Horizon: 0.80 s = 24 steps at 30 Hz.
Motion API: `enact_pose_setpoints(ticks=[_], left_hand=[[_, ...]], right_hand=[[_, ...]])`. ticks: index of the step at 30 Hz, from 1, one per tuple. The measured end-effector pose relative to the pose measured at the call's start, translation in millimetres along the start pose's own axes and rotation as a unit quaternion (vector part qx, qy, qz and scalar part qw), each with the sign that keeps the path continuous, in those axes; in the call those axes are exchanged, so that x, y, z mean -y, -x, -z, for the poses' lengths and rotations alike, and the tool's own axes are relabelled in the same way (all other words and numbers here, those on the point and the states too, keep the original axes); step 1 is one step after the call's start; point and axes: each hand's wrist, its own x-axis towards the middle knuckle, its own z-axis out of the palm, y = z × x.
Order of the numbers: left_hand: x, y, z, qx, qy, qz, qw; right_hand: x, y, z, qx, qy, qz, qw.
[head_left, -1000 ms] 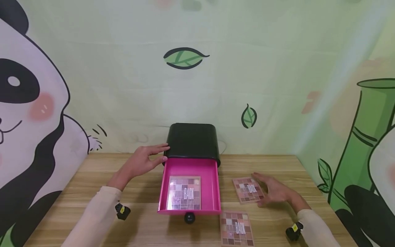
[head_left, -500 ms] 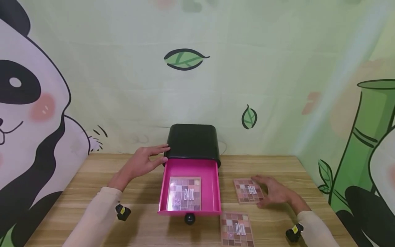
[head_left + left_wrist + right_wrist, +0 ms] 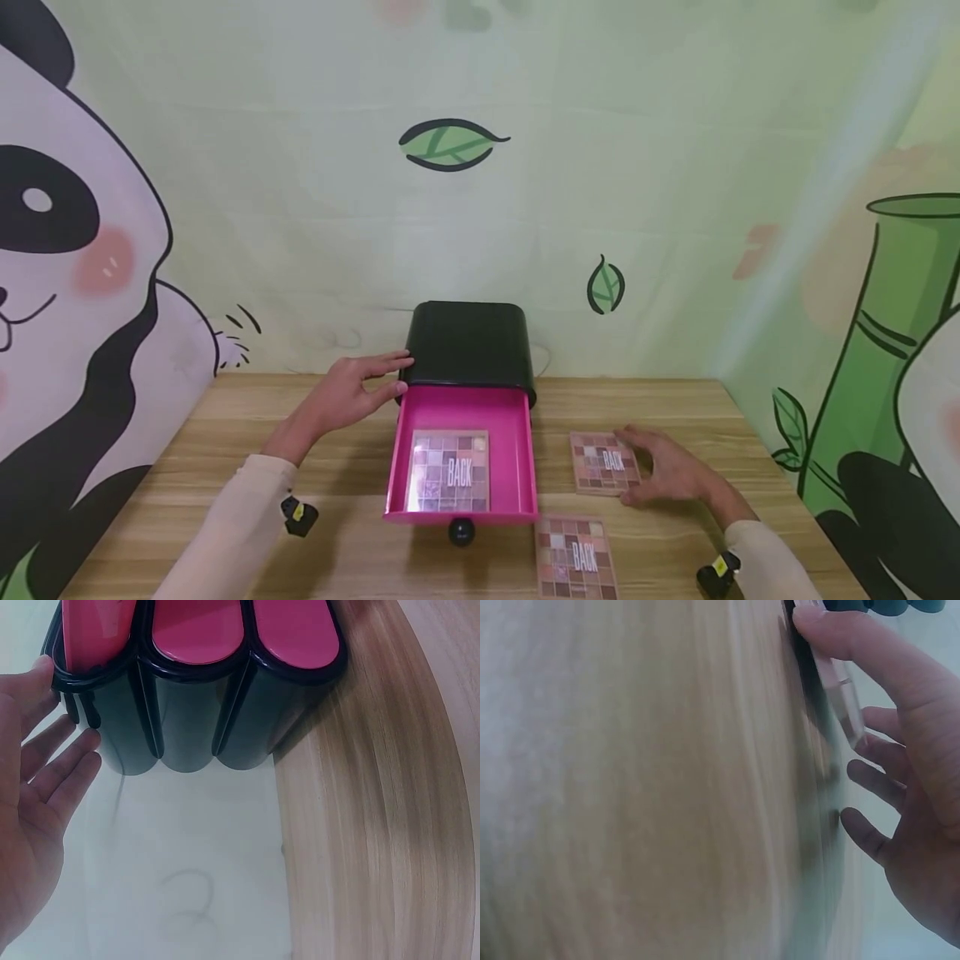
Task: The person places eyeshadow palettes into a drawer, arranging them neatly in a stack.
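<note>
A black drawer unit [image 3: 468, 343] has its pink top drawer [image 3: 510, 450] pulled out. Inside, toward the left, lies an eyeshadow palette [image 3: 448, 471] marked "BACK". My left hand [image 3: 347, 392] touches the unit's left side with extended fingers, its thumb at the front rim; the left wrist view shows the same hand [image 3: 37, 795] beside the casing. On the table to the right, my right hand [image 3: 670, 468] pinches a second palette [image 3: 600, 462] at its right side. In the right wrist view, thumb and fingertips meet the edges of this palette [image 3: 844, 697].
A third palette [image 3: 576, 557] lies on the wooden table [image 3: 352, 533] in front and to the right of the drawer. The drawer's round black knob [image 3: 461, 532] juts forward. Below the top drawer, the left wrist view shows two closed pink drawers [image 3: 199, 630]. A printed backdrop rises behind.
The palette at my right hand has turned a little and now lies straighter, its far edge shifted slightly right. My left hand and the drawer have stayed in place.
</note>
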Motion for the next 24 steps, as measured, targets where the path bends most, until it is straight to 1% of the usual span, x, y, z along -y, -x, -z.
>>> enact_pose_setpoints(ticks=[8, 13, 18, 24], left_hand=[[0.2, 0.0, -0.4, -0.002, 0.0, -0.004, 1.0], [0.3, -0.4, -0.3, -0.003, 0.0, -0.006, 1.0], [1.3, -0.4, -0.6, -0.003, 0.001, -0.004, 1.0], [0.8, 0.1, -0.6, -0.002, 0.002, 0.002, 1.0]], right_hand=[[1.2, 2.1, -3.6, -0.036, 0.021, -0.017, 0.999], [3.9, 2.6, -2.1, -0.046, 0.008, -0.022, 0.999], [12.0, 3.2, 3.9, -0.069, 0.004, -0.029, 0.997], [28.1, 8.1, 14.9, -0.093, 0.01, -0.032, 0.995]])
